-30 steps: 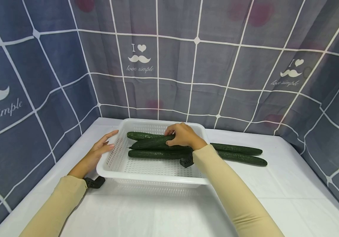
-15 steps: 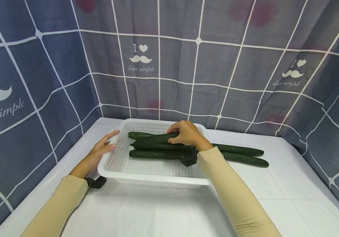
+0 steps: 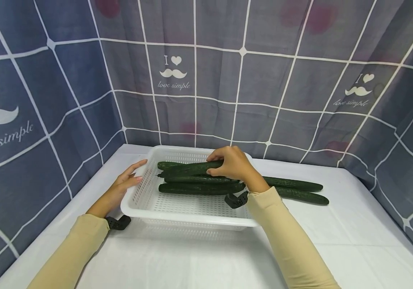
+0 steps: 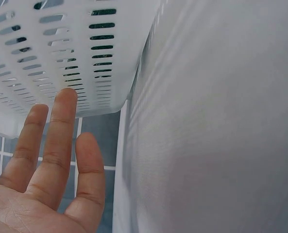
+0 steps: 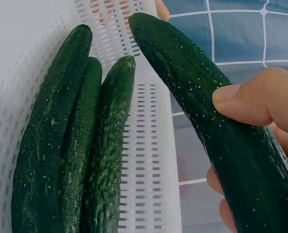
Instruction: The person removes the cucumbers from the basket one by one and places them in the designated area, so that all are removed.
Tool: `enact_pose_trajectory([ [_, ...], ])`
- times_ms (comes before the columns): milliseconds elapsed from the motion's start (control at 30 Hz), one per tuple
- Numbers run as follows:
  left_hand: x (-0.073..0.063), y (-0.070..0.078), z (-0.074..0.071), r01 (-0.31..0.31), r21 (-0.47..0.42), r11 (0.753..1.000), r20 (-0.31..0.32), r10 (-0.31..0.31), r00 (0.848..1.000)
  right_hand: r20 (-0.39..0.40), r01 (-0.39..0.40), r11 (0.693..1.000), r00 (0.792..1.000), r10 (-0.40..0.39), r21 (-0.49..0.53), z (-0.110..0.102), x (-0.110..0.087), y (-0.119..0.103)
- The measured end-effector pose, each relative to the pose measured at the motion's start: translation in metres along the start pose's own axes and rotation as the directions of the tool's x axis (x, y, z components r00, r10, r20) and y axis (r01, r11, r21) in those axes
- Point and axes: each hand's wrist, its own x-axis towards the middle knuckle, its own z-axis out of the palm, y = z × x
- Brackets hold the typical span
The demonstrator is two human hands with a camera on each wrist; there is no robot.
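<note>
My right hand point(image 3: 234, 162) grips a dark green cucumber point(image 5: 197, 92), thumb on one side and fingers curled round the other. In the right wrist view it slants above the white perforated basket point(image 5: 169, 170). Three more cucumbers lie side by side inside: a front one point(image 3: 199, 189), a middle one point(image 3: 206, 179) and a back one point(image 3: 167, 165), which the held one partly covers in the head view. At the basket's left end is my left hand point(image 3: 120, 185), fingers extended by the outer wall. The left wrist view shows those straight fingers point(image 4: 56, 145) against the slotted side.
Two cucumbers, a rear one point(image 3: 296, 184) and a nearer one point(image 3: 305, 196), lie on the white tablecloth point(image 3: 358, 216) right of the basket, partly hidden by my right forearm. A grey checked curtain point(image 3: 213, 72) surrounds the table's back and sides. Each wrist carries a black device point(image 3: 118, 222).
My right hand has shifted slightly right and up with the cucumber, uncovering more of the front and middle cucumbers in the basket. My left hand stays by the basket's left side.
</note>
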Motion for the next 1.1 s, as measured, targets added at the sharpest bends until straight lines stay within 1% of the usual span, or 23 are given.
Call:
enact_pose_trajectory([
  [267, 0.0, -0.001, 0.0, 0.003, -0.001, 1.0, -0.001, -0.003, 1.0, -0.044, 0.009, 0.998, 0.999, -0.007, 0.055, -0.009, -0.008, 0.001],
  [500, 0.001, -0.003, -0.001, -0.009, -0.017, 1.0, 0.012, 0.009, 1.0, -0.081, 0.023, 0.995, 0.997, -0.015, 0.1, -0.017, -0.015, 0.003],
  [633, 0.001, -0.003, -0.002, -0.015, -0.024, 1.0, 0.013, 0.015, 1.0, -0.105, 0.048, 0.99, 0.994, -0.034, 0.129, -0.023, -0.018, 0.005],
  [767, 0.001, -0.002, -0.002, -0.013, -0.021, 1.0, 0.007, 0.013, 1.0, -0.14, 0.074, 0.988, 0.989, -0.056, 0.133, -0.029, -0.023, 0.007],
  [933, 0.0, -0.002, -0.003, -0.002, 0.003, 1.0, 0.009, 0.002, 1.0, -0.173, 0.076, 0.988, 0.984, -0.052, 0.134, -0.035, -0.03, 0.009],
  [1100, 0.001, -0.003, -0.002, -0.008, -0.015, 1.0, 0.016, 0.008, 1.0, -0.2, 0.082, 0.985, 0.978, -0.051, 0.149, -0.04, -0.037, 0.012],
])
